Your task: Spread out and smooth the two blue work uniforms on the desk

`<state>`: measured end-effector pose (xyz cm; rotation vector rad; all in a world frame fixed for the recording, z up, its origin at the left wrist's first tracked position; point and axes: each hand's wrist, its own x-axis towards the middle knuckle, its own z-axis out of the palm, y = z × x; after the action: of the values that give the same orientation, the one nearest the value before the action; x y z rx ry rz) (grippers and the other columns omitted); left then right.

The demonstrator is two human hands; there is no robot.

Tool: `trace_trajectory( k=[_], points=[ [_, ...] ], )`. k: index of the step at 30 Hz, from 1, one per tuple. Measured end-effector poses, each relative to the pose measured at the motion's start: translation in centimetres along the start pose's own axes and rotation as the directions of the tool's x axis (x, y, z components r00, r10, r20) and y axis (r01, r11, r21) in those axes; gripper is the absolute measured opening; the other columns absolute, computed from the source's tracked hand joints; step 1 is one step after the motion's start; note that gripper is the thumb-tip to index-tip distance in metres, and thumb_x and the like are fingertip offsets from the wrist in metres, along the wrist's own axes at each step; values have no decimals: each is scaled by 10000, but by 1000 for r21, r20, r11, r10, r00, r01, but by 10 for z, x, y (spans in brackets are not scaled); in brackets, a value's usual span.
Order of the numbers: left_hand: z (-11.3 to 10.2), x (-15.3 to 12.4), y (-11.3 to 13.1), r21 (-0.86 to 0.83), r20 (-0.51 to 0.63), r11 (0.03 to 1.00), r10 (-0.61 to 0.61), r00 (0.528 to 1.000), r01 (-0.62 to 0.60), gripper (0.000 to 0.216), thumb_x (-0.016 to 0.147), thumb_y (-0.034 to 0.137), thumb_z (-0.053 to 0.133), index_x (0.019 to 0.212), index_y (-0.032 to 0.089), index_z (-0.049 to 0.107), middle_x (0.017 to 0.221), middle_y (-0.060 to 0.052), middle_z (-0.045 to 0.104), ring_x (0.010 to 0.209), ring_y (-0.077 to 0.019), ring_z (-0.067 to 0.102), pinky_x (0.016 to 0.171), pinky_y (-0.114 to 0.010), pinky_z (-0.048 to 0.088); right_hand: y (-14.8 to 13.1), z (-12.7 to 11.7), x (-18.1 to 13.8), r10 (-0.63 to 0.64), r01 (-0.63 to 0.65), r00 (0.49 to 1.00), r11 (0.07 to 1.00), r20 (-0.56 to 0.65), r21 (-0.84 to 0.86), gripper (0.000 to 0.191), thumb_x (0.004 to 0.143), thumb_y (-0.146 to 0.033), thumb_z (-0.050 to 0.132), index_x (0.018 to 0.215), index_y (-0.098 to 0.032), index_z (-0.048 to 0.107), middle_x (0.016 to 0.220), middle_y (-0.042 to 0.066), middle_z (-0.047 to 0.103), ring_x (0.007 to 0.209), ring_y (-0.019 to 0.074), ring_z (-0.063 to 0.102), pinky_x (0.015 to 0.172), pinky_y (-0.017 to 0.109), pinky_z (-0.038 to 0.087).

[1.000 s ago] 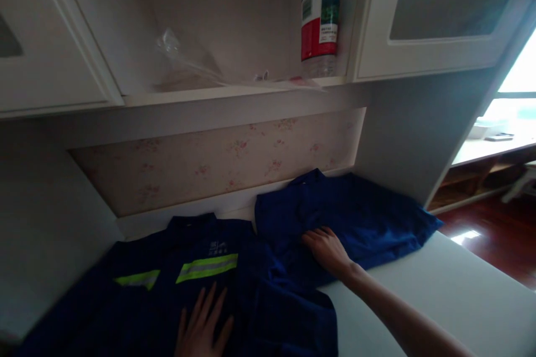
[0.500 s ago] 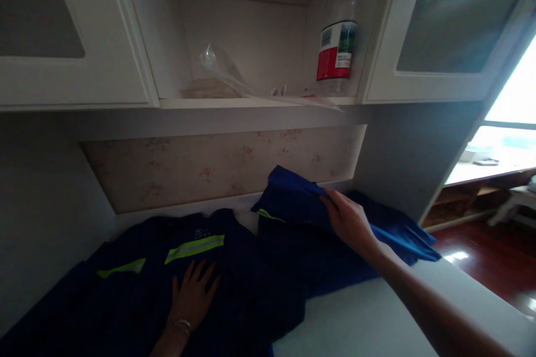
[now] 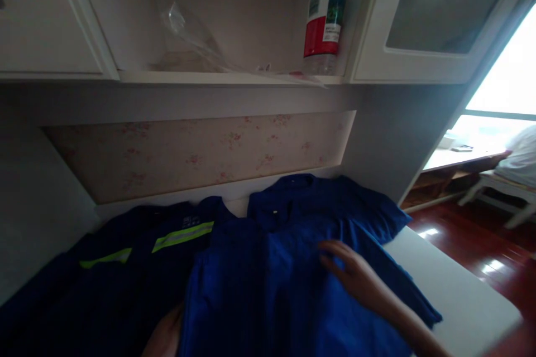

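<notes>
Your right hand (image 3: 360, 276) lies with its fingers spread and loosely curved, palm down, on the blue shirt (image 3: 301, 268); the fingertips touch the cloth near its middle and grip nothing. Your left hand (image 3: 165, 334) shows only in part at the bottom edge, at the shirt's left hem; the cloth hides its fingers, so you cannot tell whether they are open or closed.

The blue shirt is spread flat over the white tabletop (image 3: 456, 290), collar toward the wall, and its left side overlaps the second garment. It is a bright royal blue woven fabric, matte, with soft folds and shallow creases running down it. A small pale button sits just below the collar.

To its left lies a dark navy work jacket (image 3: 125, 268), also flat, with 2 yellow-green reflective stripes (image 3: 182, 235) across the chest, each with a pale band along its middle. The tabletop is smooth and plain, with a straight front edge on the right.

Behind the garments, the wall panel (image 3: 188, 150) has a faded pattern of small pink flowers. Above it, an open white shelf (image 3: 209, 77) holds a clear plastic bottle (image 3: 324, 22) with a red, white and green label, standing upright, and a crumpled clear plastic bag (image 3: 188, 39) lying well to its left.
</notes>
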<state>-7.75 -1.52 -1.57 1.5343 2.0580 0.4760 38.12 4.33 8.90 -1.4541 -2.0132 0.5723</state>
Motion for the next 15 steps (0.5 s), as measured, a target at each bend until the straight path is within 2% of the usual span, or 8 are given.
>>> trace_trajectory(
  k=[1,2,3,5,8,11,13,15],
  points=[
    [-1,-8,-1,-58,26,998,-39,999,40,635,954,432,123,1274,185,612,1222,-29,694,1143,-235,643,937,-382,560,27,-15,9,159,-163,975,987,-153,-13,419,871,-499,513,1161,-218,624,1282,118,596,1219,275,541,1086,425,387],
    [-3,-15,1,-119,50,990,-75,996,81,692,955,477,74,1285,174,601,1228,-36,688,1145,-233,642,928,-379,566,52,-27,17,361,-372,890,928,-279,16,484,796,-522,572,1150,-195,621,1330,143,557,1259,311,506,1108,452,360],
    [-5,-22,4,-197,78,973,-110,991,123,738,950,506,38,1300,154,585,1256,-47,670,1165,-229,628,938,-375,561,74,-37,22,451,-465,836,885,-312,34,592,755,-546,592,1177,-132,595,1341,219,529,1265,382,488,1095,536,351],
    [-12,-37,19,-363,151,905,-180,972,224,779,943,536,30,1313,105,563,1336,-72,607,1249,-224,560,1001,-370,520,103,-47,26,559,-568,769,820,-311,69,685,680,-574,640,1167,-96,579,1274,268,566,1210,430,528,1033,582,407],
    [-16,-58,56,-541,282,785,-166,945,300,678,897,615,331,1298,124,571,1378,-85,574,1315,-258,494,1079,-400,446,110,-42,20,609,-580,778,791,-157,194,680,617,-580,709,1122,-148,565,1105,207,677,1051,379,646,908,500,533],
    [-8,-74,95,-617,236,767,-29,971,173,618,769,521,643,1273,169,575,1314,-83,638,1250,-279,561,1101,-400,408,95,-35,11,578,-540,814,716,58,443,666,587,-532,760,1108,-184,534,986,131,726,930,336,695,830,439,581],
    [-3,-80,114,-640,141,763,0,990,91,542,773,427,652,1242,164,589,1284,-86,660,1219,-271,585,1100,-386,395,81,-40,10,562,-510,824,683,70,522,656,592,-515,768,1128,-210,543,967,94,739,926,328,699,816,426,590],
    [-8,-83,126,-648,89,760,7,996,52,459,804,385,612,1208,168,614,1274,-81,668,1198,-263,598,1071,-374,416,63,-51,12,588,-493,809,687,-10,535,675,597,-526,763,1180,-250,562,995,82,744,942,321,699,793,406,599]
  ],
)
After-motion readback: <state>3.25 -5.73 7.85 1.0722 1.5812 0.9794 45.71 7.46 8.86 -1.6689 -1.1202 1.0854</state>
